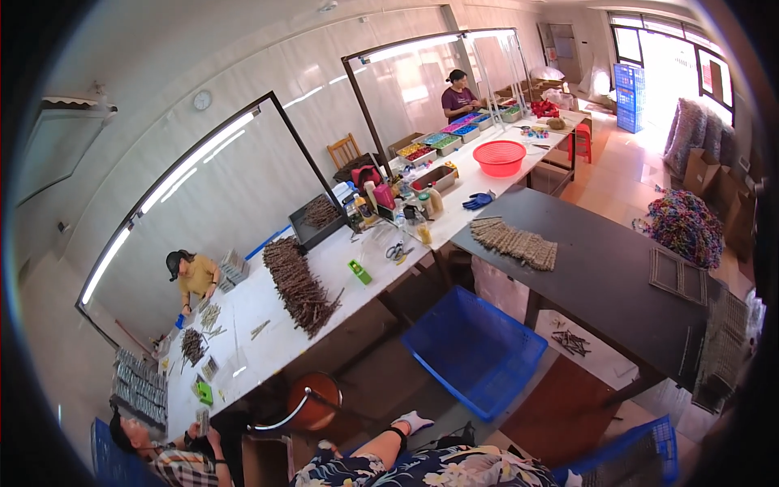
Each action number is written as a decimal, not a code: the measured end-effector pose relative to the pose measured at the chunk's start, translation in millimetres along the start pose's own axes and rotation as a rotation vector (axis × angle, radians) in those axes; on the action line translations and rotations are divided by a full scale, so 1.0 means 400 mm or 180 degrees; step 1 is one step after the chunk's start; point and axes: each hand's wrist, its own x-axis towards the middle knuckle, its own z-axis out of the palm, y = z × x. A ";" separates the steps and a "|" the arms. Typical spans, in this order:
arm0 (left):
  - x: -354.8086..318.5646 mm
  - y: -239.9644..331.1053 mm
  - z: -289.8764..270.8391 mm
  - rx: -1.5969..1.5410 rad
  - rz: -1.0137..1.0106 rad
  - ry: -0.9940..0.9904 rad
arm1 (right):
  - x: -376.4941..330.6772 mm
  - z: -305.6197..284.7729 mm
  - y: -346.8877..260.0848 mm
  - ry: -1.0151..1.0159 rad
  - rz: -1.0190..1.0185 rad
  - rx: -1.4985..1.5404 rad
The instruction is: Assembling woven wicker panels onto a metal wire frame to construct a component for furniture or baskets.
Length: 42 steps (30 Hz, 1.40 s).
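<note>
Well, head view, the only one. Down at 6 o'clock a flowered garment fills the lower edge, and a bare limb with a black band and a white tip rises from it. Whether that is an arm I cannot tell. Neither the left hand nor the right hand shows plainly, so I cannot tell whether the fingers are open, closed or gripping.

Nearest to that limb, just up toward 5 o'clock, the blue crate sits on the floor between the two tables. Just beside the limb at 7 o'clock stands a round brown stool.

The long white table runs from 8 o'clock up to 1 o'clock. On it lie a pile of brown sticks near centre, scissors, blue gloves and a red basin. The dark table spreads toward 3 o'clock, carrying a woven bundle.

Other people are at work. One in a yellow shirt stands at 9 o'clock behind the white table, one in a dark red top at 12 o'clock, and one in a plaid shirt at 7 o'clock. A colourful heap lies at 3 o'clock.
</note>
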 end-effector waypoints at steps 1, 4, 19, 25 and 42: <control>-0.033 0.011 0.044 0.0227 0.0010 0.0136 | 0.032 -0.027 0.007 -0.0154 0.0092 0.0517; -0.127 0.096 0.160 0.0531 -0.0375 0.0494 | 0.085 -0.155 0.032 0.0342 -0.0740 0.0936; -0.093 0.843 0.298 0.1759 0.1743 0.0161 | -0.329 -0.105 0.378 0.1548 0.1650 0.2593; -0.055 0.994 0.345 0.2325 0.2561 -0.0312 | -0.556 -0.018 0.373 0.0102 0.1459 0.0711; 0.317 1.394 0.158 0.1630 0.3239 -0.0262 | 0.174 -0.680 -0.259 0.1290 -0.0082 0.1897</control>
